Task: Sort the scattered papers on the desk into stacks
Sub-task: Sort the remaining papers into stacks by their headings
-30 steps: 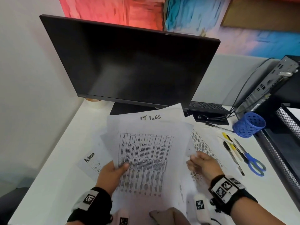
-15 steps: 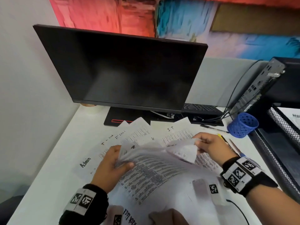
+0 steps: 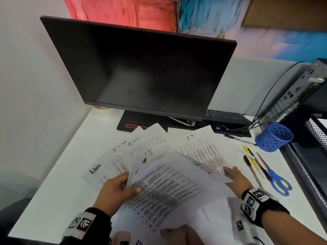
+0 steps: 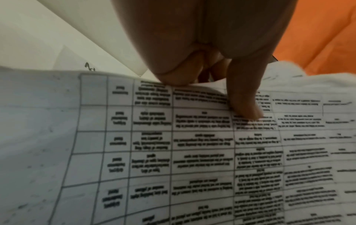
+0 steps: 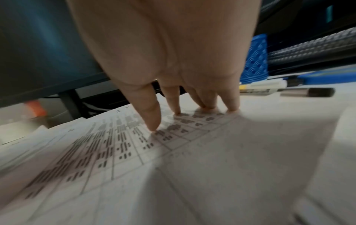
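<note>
Head view is showing the left hand (image 3: 115,190) gripping a sheaf of printed sheets (image 3: 164,188), thumb lying over the top page and fingers curled beneath its left edge. The sheets are white, covered with gridded tables of dense black text, and the top one is sagging slightly as it is being held just above the tabletop (image 3: 53,183). The left wrist view is confirming this grip: the thumb (image 4: 244,105) is pressing down on a table cell of the sheaf (image 4: 192,152).

The right hand (image 3: 235,177) is lying to the right of that sheaf, holding nothing, its grip spread wide; its straight fingers (image 5: 152,115) are pressing flat on a sheet marked "I.T" (image 3: 203,149) on the tabletop. Beyond the left hand, further sheets are fanning out, one lettered "Admin" (image 3: 96,169) and one "IT LOGS" (image 3: 141,145). To the right of the right hand, pens (image 3: 254,167) and blue scissors (image 3: 277,179) are lying near a blue mesh cup (image 3: 274,137).

Half a second ago the right hand was pinching a raised, curling sheet; now it has let go and is resting flat lower down, and the sheaf is lying flatter.
</note>
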Demonstrator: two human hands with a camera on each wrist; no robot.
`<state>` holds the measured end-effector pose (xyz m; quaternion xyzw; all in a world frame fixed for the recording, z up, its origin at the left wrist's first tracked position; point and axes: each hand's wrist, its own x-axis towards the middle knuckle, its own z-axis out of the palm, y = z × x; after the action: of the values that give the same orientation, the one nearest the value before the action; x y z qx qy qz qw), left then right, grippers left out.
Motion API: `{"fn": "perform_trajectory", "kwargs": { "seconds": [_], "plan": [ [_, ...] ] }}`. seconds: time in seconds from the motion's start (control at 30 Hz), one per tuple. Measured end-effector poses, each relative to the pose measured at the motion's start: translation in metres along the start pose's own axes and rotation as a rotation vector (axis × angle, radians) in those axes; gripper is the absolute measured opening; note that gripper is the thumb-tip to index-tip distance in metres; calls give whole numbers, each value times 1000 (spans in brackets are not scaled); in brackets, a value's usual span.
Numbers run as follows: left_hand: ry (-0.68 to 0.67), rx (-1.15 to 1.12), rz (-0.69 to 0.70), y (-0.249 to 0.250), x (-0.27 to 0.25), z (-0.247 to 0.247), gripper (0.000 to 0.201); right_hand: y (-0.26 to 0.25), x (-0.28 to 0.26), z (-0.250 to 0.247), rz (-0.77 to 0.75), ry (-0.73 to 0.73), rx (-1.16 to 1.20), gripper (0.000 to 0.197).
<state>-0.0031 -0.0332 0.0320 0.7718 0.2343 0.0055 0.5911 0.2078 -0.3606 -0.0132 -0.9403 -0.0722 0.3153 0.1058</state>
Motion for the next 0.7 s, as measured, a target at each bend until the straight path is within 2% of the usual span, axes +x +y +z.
{"fn": "perform_trajectory", "kwargs": {
  "seconds": [0.03,0.07,0.1,0.17,0.2,0.23,0.27,0.37,0.5,0.63,0.7],
  "plan": [
    [8,18,18,-5,-1,0,65,-1,1,8,8,6,-24,74],
    [9,14,33,-7,-2,0,72,-5,0,12,29,19,-39,75],
    [2,-3,23,-8,-3,2,60,-7,1,18,28,30,-41,72],
    [-41,-16,-31,-2,-6,5,14,-18,-2,20,12,17,-69,58],
    [-38,-5,-22,-2,-6,6,19,-23,-4,18,32,33,-71,52],
    [-39,7,-20,-6,-7,7,30,-26,-2,16,57,71,-45,52],
    [-30,-12,-35,-10,-8,7,31,-27,-2,12,109,114,-21,56],
    [-4,-68,-50,-10,-9,7,13,-23,3,4,200,225,7,77],
    [25,-130,-71,-14,-8,9,13,-25,-1,5,243,173,5,80],
    [11,-162,-93,-18,-10,13,25,-30,-2,7,215,34,219,73],
    [5,-182,-111,-19,-12,15,28,-32,2,13,197,-5,208,77]
  ]
}}
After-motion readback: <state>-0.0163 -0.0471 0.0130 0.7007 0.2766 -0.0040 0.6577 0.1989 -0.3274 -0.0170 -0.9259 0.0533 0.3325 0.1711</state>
